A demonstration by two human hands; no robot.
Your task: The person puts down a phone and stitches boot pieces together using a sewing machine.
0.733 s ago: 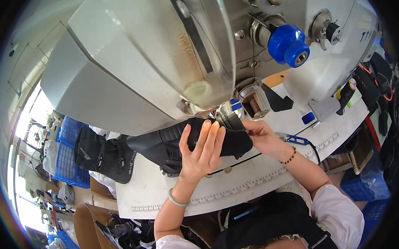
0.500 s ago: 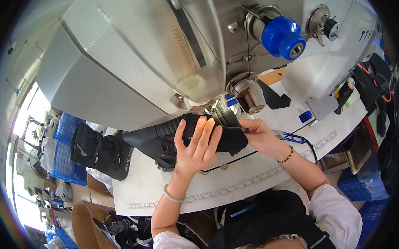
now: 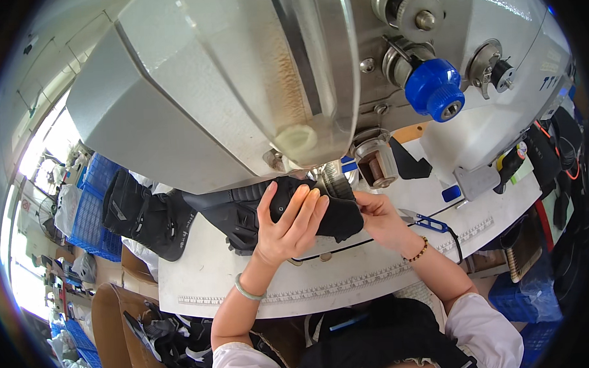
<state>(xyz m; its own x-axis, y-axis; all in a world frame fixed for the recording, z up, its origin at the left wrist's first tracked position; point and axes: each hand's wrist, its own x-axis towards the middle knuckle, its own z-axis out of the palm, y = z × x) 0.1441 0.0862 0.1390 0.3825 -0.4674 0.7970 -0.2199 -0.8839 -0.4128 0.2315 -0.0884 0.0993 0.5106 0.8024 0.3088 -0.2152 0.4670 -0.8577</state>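
A black boot upper [image 3: 344, 216] with ribbed panels lies under the head of a large sewing machine [image 3: 207, 90]. My left hand [image 3: 286, 226] lies across its middle, fingers stretched over the dark fabric and the thumb out of sight. At the upper's right end, the thumb and fingers of my right hand [image 3: 381, 221] pinch its edge. The needle area [image 3: 315, 172] is just beyond my left fingertips, partly hidden by the machine head. Another black boot upper [image 3: 150, 218] rests at the table's left end.
Thread snips with a blue handle [image 3: 432, 223] lie right of my right hand. A printed ruler [image 3: 298, 291] runs along the white table's [image 3: 181, 279] front edge. Blue crates [image 3: 91, 214] stand to the left, and a cardboard box [image 3: 118, 333] with black pieces is below.
The view has shifted slightly, so the machine head appears lower and further right. Both hands keep nearly the same places on the boot upper.
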